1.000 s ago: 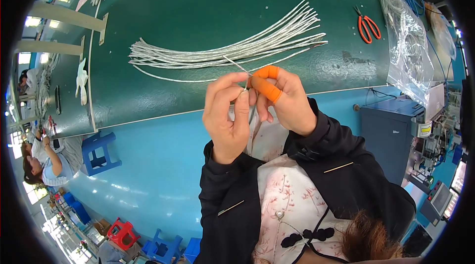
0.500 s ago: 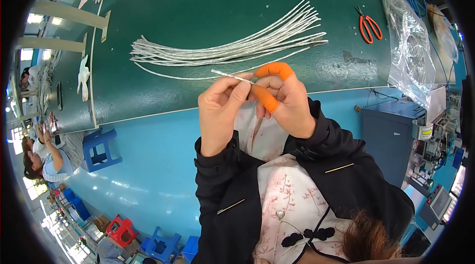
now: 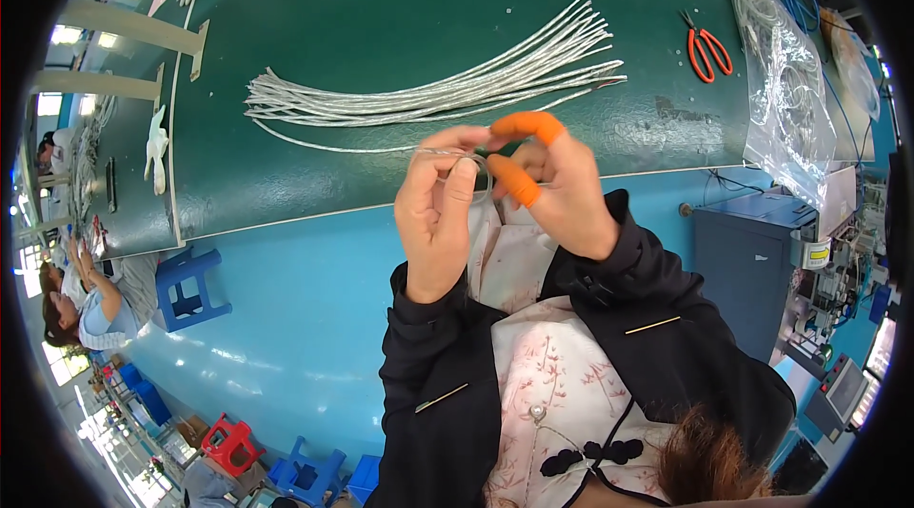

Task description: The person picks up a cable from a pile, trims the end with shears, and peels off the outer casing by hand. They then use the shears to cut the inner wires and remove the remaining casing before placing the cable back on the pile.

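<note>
My left hand (image 3: 438, 213) and my right hand (image 3: 562, 189) meet in front of my chest, just over the near edge of the green table (image 3: 286, 175). Together they pinch a thin clear-white cable (image 3: 468, 168), bent into a small loop between the fingertips. Orange finger cots cover my right thumb and forefinger. A bundle of long white cables (image 3: 428, 94) lies fanned out on the table just beyond my hands. One loose strand curves out from it toward my fingers.
Orange-handled scissors (image 3: 706, 51) lie at the table's far right beside clear plastic bags (image 3: 785, 99) of coiled cable. White gloves (image 3: 157, 141) lie at the left. A seated person (image 3: 86, 294), blue stools (image 3: 190, 284) and a grey-blue cabinet (image 3: 752, 260) stand around the table.
The cable end that stuck out straight to the left is now curled into a small loop between my fingers. Both hands stayed together at the table edge.
</note>
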Demonstrator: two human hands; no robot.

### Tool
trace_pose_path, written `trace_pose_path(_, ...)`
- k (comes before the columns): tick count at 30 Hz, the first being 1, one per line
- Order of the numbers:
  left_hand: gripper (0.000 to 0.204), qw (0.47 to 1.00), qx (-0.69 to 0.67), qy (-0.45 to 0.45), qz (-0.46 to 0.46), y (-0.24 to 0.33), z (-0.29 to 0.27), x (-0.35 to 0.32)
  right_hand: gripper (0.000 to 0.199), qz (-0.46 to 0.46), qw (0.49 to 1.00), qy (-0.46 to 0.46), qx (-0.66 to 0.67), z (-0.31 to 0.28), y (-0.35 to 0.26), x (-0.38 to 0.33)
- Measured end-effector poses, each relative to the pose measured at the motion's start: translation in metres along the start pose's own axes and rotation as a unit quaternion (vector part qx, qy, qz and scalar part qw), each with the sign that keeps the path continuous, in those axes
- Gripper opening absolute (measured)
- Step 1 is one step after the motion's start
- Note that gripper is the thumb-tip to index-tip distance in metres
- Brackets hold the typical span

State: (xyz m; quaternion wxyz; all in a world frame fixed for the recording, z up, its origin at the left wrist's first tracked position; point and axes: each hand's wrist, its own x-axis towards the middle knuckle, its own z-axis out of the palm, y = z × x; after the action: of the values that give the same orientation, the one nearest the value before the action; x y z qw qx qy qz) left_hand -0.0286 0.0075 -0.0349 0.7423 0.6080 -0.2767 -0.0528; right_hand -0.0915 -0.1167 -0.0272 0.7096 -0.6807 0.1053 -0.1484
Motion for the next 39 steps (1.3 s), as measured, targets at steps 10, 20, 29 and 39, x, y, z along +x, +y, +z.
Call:
trace_pose_path(10,0.01,0.909,-0.295,-0.111,-0.273,0.017,-0.002,-0.007,0.011,0.08,0.968,-0.168,0.169,-0.024,-0.019,0.021)
trace_pose_path(20,0.009,0.89,-0.342,-0.055,-0.298,0.022,-0.005,-0.014,0.014,0.053,0.915,-0.362,0.168,-0.051,-0.016,0.034)
trace_pose_path(29,0.007,0.978,0.19,-0.025,0.079,0.003,0.012,-0.022,0.022,0.152,0.969,-0.132,0.146,-0.034,-0.006,0.012)
trace_pose_path(39,0.006,0.947,-0.226,-0.014,-0.227,0.011,0.003,-0.022,0.016,-0.004,0.995,-0.098,0.027,-0.026,0.005,0.002)
